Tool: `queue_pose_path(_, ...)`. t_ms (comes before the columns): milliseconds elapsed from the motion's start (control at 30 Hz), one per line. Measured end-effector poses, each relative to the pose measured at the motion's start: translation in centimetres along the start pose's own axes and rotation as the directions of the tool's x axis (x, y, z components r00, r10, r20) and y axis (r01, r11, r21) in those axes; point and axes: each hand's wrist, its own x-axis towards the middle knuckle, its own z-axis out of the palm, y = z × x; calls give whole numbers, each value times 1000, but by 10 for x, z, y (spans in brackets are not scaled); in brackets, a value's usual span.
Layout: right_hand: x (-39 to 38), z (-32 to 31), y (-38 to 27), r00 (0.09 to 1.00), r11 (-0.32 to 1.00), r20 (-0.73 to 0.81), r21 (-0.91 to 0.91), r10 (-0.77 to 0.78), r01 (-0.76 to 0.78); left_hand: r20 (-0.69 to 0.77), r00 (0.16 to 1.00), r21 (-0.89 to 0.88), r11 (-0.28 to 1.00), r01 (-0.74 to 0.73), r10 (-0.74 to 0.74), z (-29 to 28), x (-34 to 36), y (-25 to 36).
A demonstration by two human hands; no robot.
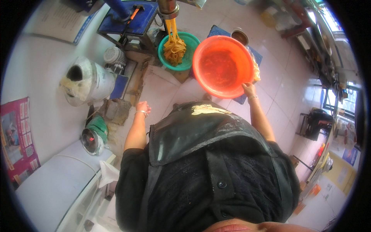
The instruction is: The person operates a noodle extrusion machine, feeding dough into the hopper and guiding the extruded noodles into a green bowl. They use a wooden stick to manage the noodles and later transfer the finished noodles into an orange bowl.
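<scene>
My right hand (pixel 249 90) is closed on the near right rim of a large orange plastic basin (pixel 201 79). The basin is tipped so that its inside faces me; its bottom looks darker and mottled, and I cannot tell whether liquid is in it. My left hand (pixel 143 108) hangs apart at the left, fingers curled, with nothing seen in it. Beyond, wide yellowish-brown noodle-like strands (pixel 174 49) hang from a round metal outlet (pixel 169 11) and pile into a green basin (pixel 190 40).
A blue-topped metal stand (pixel 143 25) with an orange-handled tool (pixel 135 13) stands at the far left. Nearer are a grey motor (pixel 114 56) and a white drum (pixel 94 82). A metal pot (pixel 239 36) and pale stuff (pixel 256 69) lie behind the orange basin. A white cabinet (pixel 58 181) borders the left.
</scene>
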Motion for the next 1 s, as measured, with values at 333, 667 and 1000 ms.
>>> queue_pose_path(333, -96, -11, 81, 953, 959, -139, -57, 268, -278, 215, 966, 48, 987, -155, 142, 27, 38, -4)
queue_pose_path(667, -250, -49, 151, 728, 733, -109, 6, 677, -680, 482, 876, 384, 904, -187, -24, 118, 65, 49)
queue_pose_path(1000, -315, -49, 327, 505, 564, -250, 365, 826, -741, 593, 805, 450, 840, -304, -26, 358, -66, 19)
